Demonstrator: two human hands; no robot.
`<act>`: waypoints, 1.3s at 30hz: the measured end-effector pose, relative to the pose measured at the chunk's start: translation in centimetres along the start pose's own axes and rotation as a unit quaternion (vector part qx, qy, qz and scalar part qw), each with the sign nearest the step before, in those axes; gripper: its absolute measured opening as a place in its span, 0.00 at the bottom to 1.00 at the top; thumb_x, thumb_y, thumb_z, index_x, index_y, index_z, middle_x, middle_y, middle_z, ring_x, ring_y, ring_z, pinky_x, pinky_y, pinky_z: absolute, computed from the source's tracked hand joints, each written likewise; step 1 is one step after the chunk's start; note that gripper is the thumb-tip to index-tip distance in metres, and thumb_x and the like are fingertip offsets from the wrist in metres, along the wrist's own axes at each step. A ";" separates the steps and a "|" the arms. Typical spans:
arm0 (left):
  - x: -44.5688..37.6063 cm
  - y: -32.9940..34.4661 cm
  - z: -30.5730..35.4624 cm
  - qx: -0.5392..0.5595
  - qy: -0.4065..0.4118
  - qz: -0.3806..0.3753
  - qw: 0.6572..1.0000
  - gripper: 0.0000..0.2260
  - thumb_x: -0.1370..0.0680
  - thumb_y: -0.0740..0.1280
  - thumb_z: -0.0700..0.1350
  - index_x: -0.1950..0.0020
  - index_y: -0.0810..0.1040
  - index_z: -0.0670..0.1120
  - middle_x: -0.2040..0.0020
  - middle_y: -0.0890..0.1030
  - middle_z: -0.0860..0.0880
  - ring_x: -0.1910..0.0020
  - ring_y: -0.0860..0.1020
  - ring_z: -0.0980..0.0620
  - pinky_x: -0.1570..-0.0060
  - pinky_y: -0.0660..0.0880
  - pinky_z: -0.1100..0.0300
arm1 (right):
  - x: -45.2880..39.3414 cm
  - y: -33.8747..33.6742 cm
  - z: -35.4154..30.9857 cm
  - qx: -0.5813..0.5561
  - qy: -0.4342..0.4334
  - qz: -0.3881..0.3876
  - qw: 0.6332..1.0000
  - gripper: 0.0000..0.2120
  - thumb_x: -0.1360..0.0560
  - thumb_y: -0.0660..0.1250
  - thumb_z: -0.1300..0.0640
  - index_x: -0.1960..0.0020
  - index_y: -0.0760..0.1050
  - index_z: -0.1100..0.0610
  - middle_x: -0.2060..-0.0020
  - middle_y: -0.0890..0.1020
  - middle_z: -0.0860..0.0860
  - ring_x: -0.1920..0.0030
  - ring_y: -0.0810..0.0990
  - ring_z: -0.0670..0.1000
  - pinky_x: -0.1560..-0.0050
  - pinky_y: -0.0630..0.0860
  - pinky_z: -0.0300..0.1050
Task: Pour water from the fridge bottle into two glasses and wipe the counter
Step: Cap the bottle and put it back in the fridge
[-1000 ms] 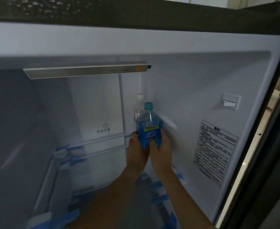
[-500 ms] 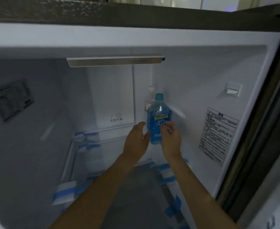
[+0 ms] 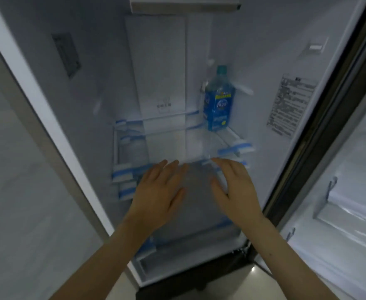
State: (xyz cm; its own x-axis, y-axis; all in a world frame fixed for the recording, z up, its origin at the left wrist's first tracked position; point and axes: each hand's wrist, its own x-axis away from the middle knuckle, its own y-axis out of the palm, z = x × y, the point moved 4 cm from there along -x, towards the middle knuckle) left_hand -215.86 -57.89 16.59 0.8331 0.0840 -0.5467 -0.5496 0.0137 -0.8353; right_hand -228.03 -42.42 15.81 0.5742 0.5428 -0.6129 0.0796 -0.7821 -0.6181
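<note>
At the back right corner of the fridge's glass shelf (image 3: 177,146) stands the water bottle (image 3: 218,100), upright, clear blue with a teal cap and a blue label crossed by a yellow band; its print is too blurred to read. Both hands are held apart in front of the shelf, well short of the bottle: left hand (image 3: 159,192) and right hand (image 3: 236,191) spread-fingered, holding nothing. Blue tape strips (image 3: 121,175) mark the shelf edges.

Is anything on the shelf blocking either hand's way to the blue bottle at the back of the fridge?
Nothing visible does. The blue bottle stands upright at the shelf's back right; the shelf in front of it is bare, and the left hand and right hand hover open before its front edge.
</note>
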 end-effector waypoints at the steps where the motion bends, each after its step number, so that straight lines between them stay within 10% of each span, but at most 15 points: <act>1: 1.9 0.1 0.5 0.008 0.002 -0.010 1.000 0.24 0.17 0.48 0.54 0.30 0.72 0.43 0.37 0.77 0.41 0.38 0.74 0.37 0.38 0.72 0.43 | 1.8 0.3 -0.3 0.010 0.003 -0.016 1.000 0.22 0.21 0.58 0.47 0.33 0.73 0.60 0.41 0.77 0.55 0.40 0.74 0.57 0.38 0.72 0.53; 17: 15.7 3.6 12.0 0.084 -0.026 -0.178 0.980 0.23 0.22 0.58 0.58 0.31 0.68 0.48 0.36 0.76 0.43 0.39 0.75 0.41 0.41 0.73 0.44 | 22.4 -4.4 -0.7 0.104 0.145 -0.064 0.982 0.21 0.22 0.57 0.47 0.35 0.74 0.57 0.40 0.76 0.52 0.38 0.72 0.53 0.37 0.71 0.49; 21: 15.3 3.9 19.3 0.092 0.020 -0.178 0.979 0.26 0.19 0.47 0.60 0.32 0.71 0.46 0.36 0.76 0.44 0.38 0.75 0.41 0.40 0.74 0.43 | 26.9 -9.9 1.4 0.121 0.177 -0.047 0.976 0.21 0.22 0.58 0.47 0.33 0.72 0.56 0.38 0.76 0.52 0.37 0.71 0.53 0.38 0.71 0.48; 26: 14.8 5.0 30.4 0.143 0.096 -0.179 0.969 0.22 0.20 0.53 0.56 0.33 0.73 0.46 0.37 0.76 0.47 0.38 0.74 0.47 0.36 0.65 0.55 | 33.5 -18.6 3.6 0.160 0.224 -0.015 0.961 0.21 0.22 0.58 0.46 0.33 0.73 0.56 0.39 0.76 0.51 0.37 0.71 0.51 0.39 0.69 0.43; 39: 12.8 6.9 49.7 0.213 0.277 -0.150 0.925 0.22 0.19 0.53 0.57 0.32 0.73 0.47 0.36 0.78 0.44 0.39 0.77 0.43 0.39 0.71 0.48 | 45.7 -33.5 7.1 0.212 0.365 0.095 0.902 0.21 0.22 0.56 0.46 0.33 0.73 0.53 0.42 0.75 0.46 0.40 0.70 0.46 0.38 0.65 0.35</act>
State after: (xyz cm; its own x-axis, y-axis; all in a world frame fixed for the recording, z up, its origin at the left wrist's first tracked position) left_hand -212.10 -7.18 6.72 0.7919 -0.5088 -0.3377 -0.1651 0.3540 -0.9205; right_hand -210.27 10.82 5.01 0.9401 -0.0558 -0.3363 -0.3068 -0.5686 -0.7632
